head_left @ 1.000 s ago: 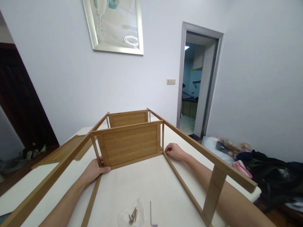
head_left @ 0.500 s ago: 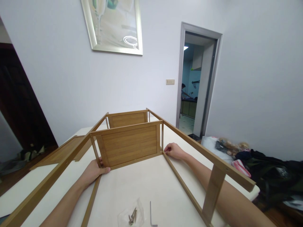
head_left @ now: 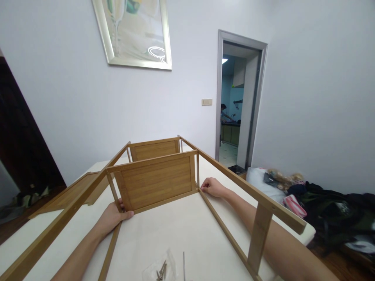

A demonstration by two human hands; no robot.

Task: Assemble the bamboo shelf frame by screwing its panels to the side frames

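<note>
A brown wooden shelf frame lies on its side on a white table [head_left: 164,234]. Its near shelf panel [head_left: 155,183] stands upright between the long rails, and a second panel [head_left: 155,150] stands farther back. My left hand [head_left: 113,218] is wrapped round the near panel's lower left corner, thumb on the panel's bottom edge and fingers behind the rail. At the lower right corner, my right hand [head_left: 213,187] is closed in a pinch against the outside of the rail [head_left: 225,230]. Whatever its fingertips hold is too small to make out.
Several screws [head_left: 161,270] lie on a clear plastic bag [head_left: 172,263], with a hex key [head_left: 184,265] beside it. A loose wooden panel [head_left: 70,191] rests on the table's left. Clothes [head_left: 331,210] are piled at the right. A person [head_left: 224,113] is beyond the doorway.
The view has shifted slightly, so everything sits a little farther left and the hex key's bent end has left the picture. Both hands keep their places on the frame.
</note>
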